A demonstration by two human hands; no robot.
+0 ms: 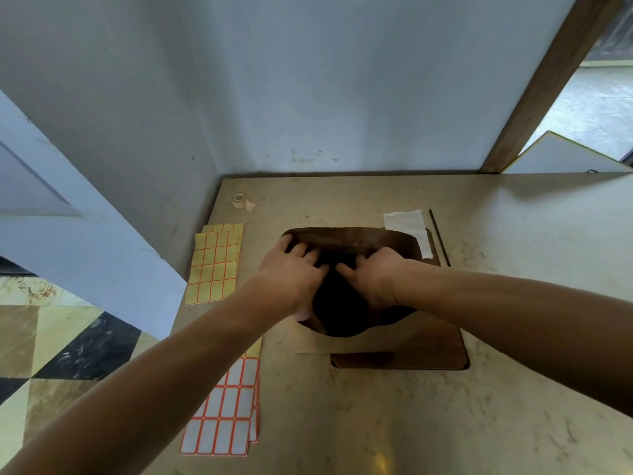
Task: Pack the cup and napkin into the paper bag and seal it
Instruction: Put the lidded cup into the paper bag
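A brown paper bag point(346, 240) stands on the counter in the middle of the view, its dark mouth facing up at me. My left hand point(293, 269) grips the bag's far rim at the left, fingers curled over the edge. My right hand point(371, 274) holds the rim at the right, fingers pointing into the opening. A white napkin point(409, 226) lies on the counter behind the bag to the right. The bag's inside is dark; no cup is visible.
The bag sits on a dark wooden board point(428, 354). A yellow label sheet point(214, 265) and a white label sheet point(226, 416) lie to the left. A small tape roll point(238, 200) sits near the wall. The counter edge point(178, 310) drops at left.
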